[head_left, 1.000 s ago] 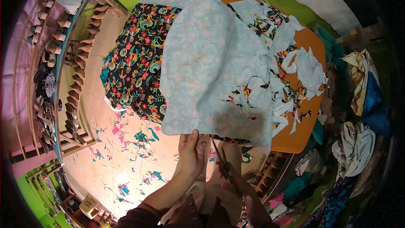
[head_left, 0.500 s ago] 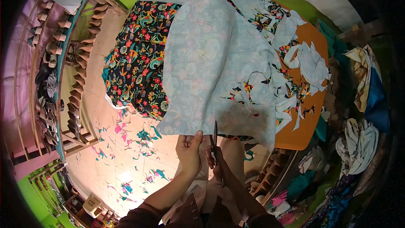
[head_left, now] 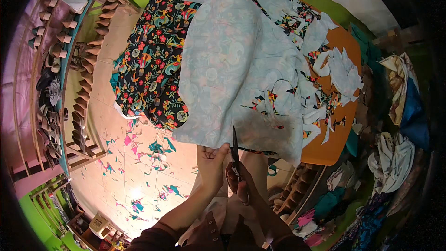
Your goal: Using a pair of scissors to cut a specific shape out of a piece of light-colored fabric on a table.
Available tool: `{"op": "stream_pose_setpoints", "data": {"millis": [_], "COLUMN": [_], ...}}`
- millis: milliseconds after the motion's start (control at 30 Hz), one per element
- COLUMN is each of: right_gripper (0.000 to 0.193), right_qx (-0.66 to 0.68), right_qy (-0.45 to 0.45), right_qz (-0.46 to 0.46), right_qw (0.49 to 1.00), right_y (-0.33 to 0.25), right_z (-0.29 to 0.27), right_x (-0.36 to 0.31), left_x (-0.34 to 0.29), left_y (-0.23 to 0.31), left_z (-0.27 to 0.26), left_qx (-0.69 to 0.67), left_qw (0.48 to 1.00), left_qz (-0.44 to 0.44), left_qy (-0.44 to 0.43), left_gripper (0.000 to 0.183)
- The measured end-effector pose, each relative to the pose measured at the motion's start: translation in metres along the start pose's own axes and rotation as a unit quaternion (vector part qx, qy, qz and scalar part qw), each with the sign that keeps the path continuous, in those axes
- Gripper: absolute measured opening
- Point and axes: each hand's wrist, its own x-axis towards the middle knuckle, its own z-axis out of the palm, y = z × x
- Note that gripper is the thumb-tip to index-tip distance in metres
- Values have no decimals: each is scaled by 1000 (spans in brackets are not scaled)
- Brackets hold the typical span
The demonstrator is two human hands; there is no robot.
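Observation:
A large printed cloth lies over the table with its pale reverse side up. Its near edge hangs toward me, pinched between the thumb and fingers of my left hand. Just to the right, my right hand is closed around the handles of dark scissors. Their blades point away from me at that edge and look nearly together. The face of the black floral fabric shows at the left, with bright flowers and birds. A brownish stain-like dark patch marks the pale side right of the blades.
An orange table carries the cloth and pale cut scraps at its right. Coloured offcuts litter the tiled floor. Racks with shoe-shaped forms stand at left, more forms lower right. Cloth heaps lie at far right.
The scissors have moved slightly forward and left over the cloth, and their blades look closer together. My left thumb has shifted a little right along the edge.

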Motion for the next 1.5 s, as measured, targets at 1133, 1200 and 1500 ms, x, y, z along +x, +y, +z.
{"op": "stream_pose_setpoints", "data": {"millis": [1133, 1200, 1500], "right_gripper": [80, 80, 77], "right_qx": [-35, -32, -11], "right_qy": [-33, -27, -49], "right_qz": [2, -3, 16], "right_qw": [999, 999, 999], "right_y": [-14, -17, -7], "right_z": [1, 3, -3], "right_x": [0, -3, -5], "left_x": [-1, -1, 2], "left_y": [8, 7, 5], "left_z": [-12, -11, -16], "left_qx": [33, 46, 87], "left_qw": [998, 998, 995], "left_qz": [-47, -36, -35], "left_qy": [-32, -35, -41], "left_gripper": [28, 28, 25]}}
